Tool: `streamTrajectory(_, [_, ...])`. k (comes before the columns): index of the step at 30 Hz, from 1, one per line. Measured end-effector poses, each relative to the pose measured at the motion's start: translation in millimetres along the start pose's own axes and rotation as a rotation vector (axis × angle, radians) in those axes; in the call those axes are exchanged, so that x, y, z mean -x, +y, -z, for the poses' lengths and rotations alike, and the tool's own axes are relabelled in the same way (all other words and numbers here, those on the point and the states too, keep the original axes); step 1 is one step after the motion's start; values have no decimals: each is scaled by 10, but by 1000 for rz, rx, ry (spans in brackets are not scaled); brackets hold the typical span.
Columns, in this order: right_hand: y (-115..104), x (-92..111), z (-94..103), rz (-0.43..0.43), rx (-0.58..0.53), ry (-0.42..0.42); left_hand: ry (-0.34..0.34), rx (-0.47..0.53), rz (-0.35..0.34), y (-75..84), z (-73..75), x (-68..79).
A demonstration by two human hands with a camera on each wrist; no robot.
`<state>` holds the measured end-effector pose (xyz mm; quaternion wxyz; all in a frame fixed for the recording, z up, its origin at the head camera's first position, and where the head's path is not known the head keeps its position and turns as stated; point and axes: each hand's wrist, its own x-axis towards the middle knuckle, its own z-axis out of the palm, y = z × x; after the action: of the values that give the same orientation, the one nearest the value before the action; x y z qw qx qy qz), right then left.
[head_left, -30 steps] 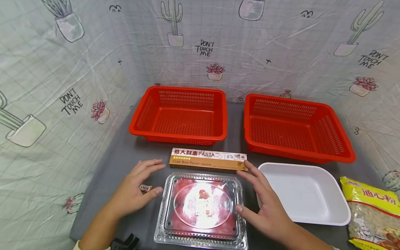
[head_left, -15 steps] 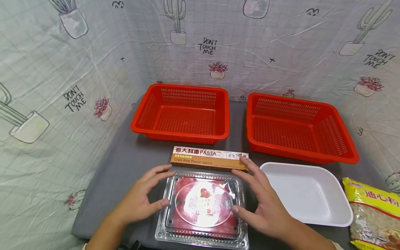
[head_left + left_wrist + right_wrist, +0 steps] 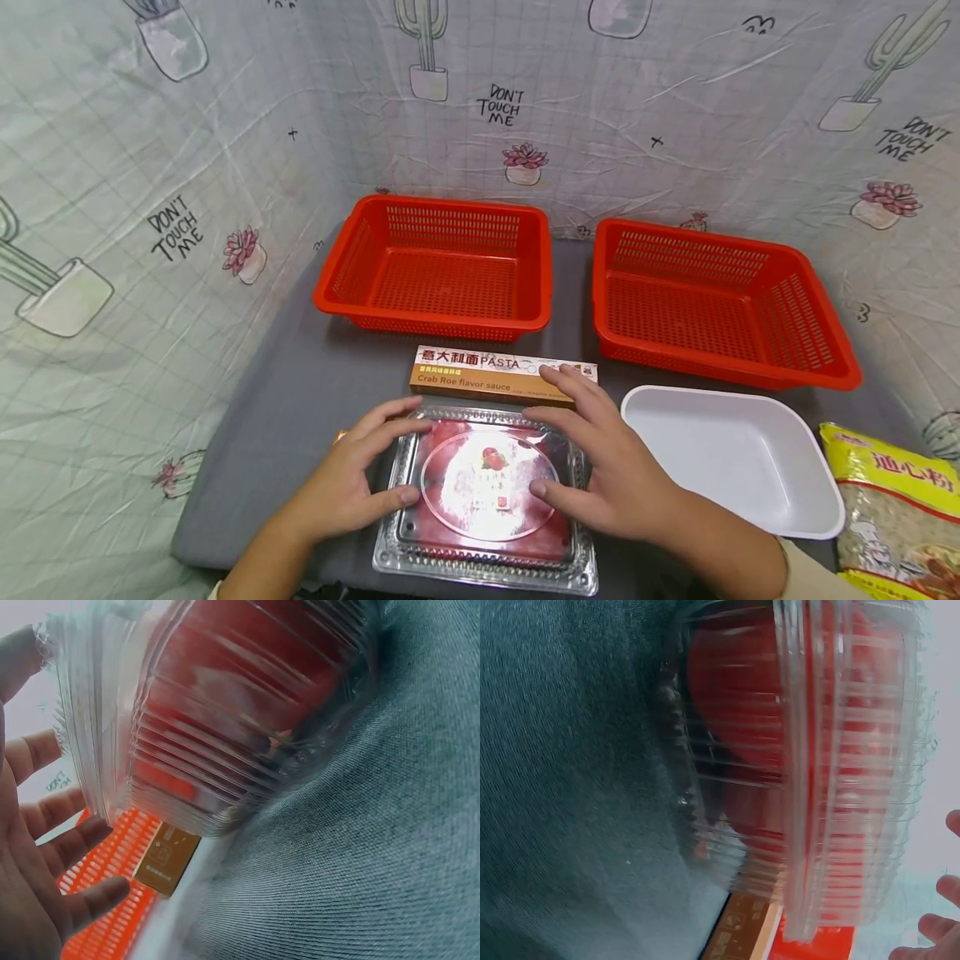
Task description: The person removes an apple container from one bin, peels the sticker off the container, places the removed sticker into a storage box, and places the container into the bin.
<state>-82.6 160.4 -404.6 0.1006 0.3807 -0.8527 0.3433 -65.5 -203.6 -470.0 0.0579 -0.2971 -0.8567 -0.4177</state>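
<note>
A clear plastic clamshell container (image 3: 491, 554) with red contents and a printed oval label lies flat on the grey cloth, lid shut. My left hand (image 3: 341, 492) is spread at its left side, fingertips at the lid's edge; whether they touch is hard to tell. In the left wrist view the fingers of the left hand (image 3: 37, 847) stay extended beside the ribbed rim. My right hand (image 3: 618, 475) reaches over the lid's right part, fingers apart. The right wrist view shows those fingertips (image 3: 949, 889) clear of the container's top. Neither hand grips anything.
Just behind the container lies a long pasta box (image 3: 465, 383). Two red baskets (image 3: 435, 323) stand farther back. To the right are a white tub (image 3: 806, 521) and a yellow-topped pasta bag (image 3: 892, 500). A small orange wrapper (image 3: 340, 435) is mostly hidden behind the left hand.
Both hands have moved inward over the container, the left rightward to its edge, the right leftward above the lid. The small wrapper is now largely covered. The container stays in place.
</note>
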Motion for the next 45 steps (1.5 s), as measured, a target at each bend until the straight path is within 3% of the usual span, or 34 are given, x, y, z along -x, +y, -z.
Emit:
streamTrajectory(11, [-32,-279,61,129,95,-234,-7,19,46,3,-6,-10])
streamTrajectory(18, [-42,-411,53,185,81,-343,-6,34,57,-7,-13,-7])
streamTrajectory(30, [-54,-585,17,212,123,-507,-6,63,74,-24,-18,-6])
streamTrajectory(45, [-99,-753,-23,236,208,-659,4,94,46,-84,-45,-4])
